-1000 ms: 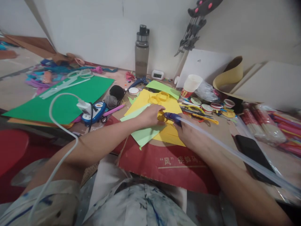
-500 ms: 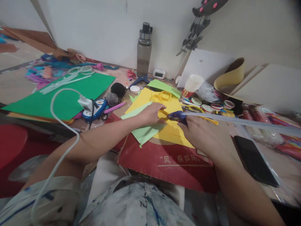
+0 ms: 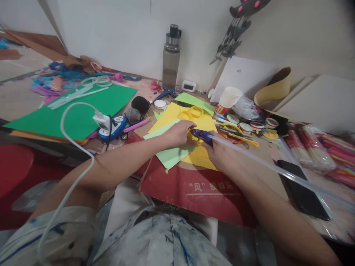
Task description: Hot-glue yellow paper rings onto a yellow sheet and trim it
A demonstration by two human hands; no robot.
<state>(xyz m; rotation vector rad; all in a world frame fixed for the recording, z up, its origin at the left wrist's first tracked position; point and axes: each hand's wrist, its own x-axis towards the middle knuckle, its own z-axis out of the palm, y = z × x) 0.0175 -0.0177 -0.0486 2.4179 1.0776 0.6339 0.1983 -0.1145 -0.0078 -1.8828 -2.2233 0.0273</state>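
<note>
My left hand (image 3: 181, 133) pinches a curled yellow paper strip (image 3: 195, 138) just above the sheets. In my right hand (image 3: 222, 155) is a dark blue-purple glue gun (image 3: 202, 134), its front end up against the yellow strip. A long clear glue stick (image 3: 249, 157) runs out of its back toward the lower right. Beneath both hands lie a yellow sheet (image 3: 203, 157) and a pale green sheet (image 3: 173, 159). Beyond my left hand another yellow paper loop (image 3: 195, 112) rests on the yellow paper. My fingers hide part of the strip.
A grey bottle (image 3: 171, 64) stands by the wall. Paper cups (image 3: 230, 96), small tubs (image 3: 245, 128) and yellow-handled scissors (image 3: 244, 136) lie to the right, with a black phone (image 3: 302, 190) nearer. On the left are green sheets (image 3: 83, 114) and a blue device (image 3: 112, 130) with a white cable.
My right hand has moved left and a little down, bringing the glue gun's front end to the yellow strip. The glue stick now slants downward to the right. My left hand stays nearly still.
</note>
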